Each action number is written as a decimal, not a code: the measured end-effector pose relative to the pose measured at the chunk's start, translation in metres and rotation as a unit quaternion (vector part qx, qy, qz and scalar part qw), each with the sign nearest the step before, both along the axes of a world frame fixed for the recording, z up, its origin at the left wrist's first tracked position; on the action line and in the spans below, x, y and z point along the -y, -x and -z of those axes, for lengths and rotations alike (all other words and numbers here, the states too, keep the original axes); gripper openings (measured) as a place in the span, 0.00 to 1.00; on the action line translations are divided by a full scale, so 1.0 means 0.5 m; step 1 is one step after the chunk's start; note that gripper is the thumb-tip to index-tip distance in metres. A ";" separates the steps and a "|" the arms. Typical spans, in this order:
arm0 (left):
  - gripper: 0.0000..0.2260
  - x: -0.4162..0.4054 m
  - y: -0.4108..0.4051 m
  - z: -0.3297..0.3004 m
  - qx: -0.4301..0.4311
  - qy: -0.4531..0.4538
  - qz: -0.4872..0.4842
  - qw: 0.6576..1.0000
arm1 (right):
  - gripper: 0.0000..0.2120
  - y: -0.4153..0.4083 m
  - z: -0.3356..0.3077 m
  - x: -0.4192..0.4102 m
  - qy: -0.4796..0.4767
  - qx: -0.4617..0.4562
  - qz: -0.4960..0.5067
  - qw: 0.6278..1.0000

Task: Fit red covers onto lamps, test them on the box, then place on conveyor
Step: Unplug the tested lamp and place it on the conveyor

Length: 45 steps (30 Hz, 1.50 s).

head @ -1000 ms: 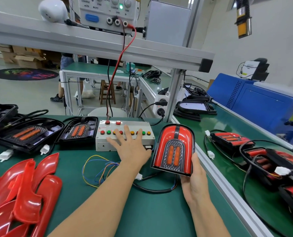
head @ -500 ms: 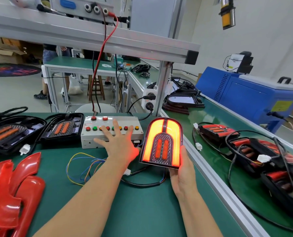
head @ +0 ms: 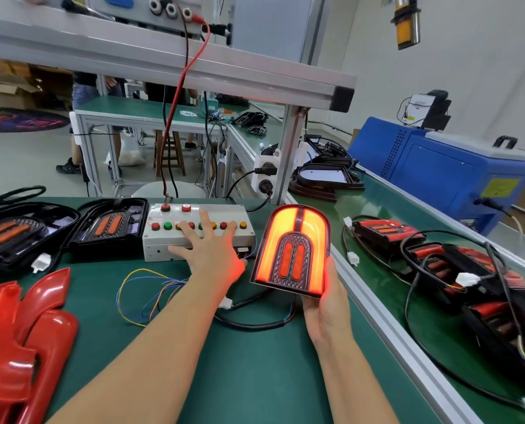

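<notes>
Left hand (head: pixel 212 255) flat, fingers spread straight across the test box (head: pixel 198 232) buttons, pressing. Right hand (head: pixel 327 301) cups the lamp (head: pixel 292 249) from below, gripping its lower right edge; lamp tilted upright, glowing orange-red, above the table (head: pixel 255 377), beside the box.

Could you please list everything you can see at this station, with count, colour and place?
lit lamp: one, glowing orange-red, held upright at the table's right edge
test box: one, grey with red, green and yellow buttons, mid table
uncovered lamps: two, black with orange strips, left of the box
red covers: a pile, count unclear, near left
loose wires: one bundle, yellow, blue, orange, before the box
conveyor: one, green belt, right
lamps on conveyor: several, red and black, tangled in black cables
blue machine: one, beyond the conveyor
left hand: fingers spread on the box buttons
right hand: holds the lit lamp from below
</notes>
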<state>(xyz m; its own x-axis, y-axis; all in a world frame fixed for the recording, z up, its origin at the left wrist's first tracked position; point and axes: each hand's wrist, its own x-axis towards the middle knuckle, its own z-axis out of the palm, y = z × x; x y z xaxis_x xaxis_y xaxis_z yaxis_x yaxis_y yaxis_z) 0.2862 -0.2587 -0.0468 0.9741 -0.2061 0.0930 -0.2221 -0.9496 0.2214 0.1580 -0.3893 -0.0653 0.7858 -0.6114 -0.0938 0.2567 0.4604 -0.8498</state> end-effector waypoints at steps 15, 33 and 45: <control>0.36 -0.001 0.000 0.003 -0.004 -0.002 -0.005 1.000 | 0.15 -0.002 0.001 0.003 0.001 -0.001 0.003 1.000; 0.35 -0.011 0.003 0.005 0.079 -0.071 0.017 0.994 | 0.16 -0.007 -0.003 0.003 -0.003 0.014 0.002 1.000; 0.31 -0.015 -0.016 -0.011 0.104 -0.086 0.047 0.990 | 0.15 0.000 -0.004 0.002 -0.007 0.000 0.005 1.000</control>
<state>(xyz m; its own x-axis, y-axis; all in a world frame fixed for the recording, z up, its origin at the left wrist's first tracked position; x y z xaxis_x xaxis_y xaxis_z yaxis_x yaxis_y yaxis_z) 0.2942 -0.2514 -0.0414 0.9132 -0.3249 0.2459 -0.3346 -0.9423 -0.0025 0.1580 -0.3904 -0.0630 0.7797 -0.6178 -0.1025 0.2607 0.4690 -0.8438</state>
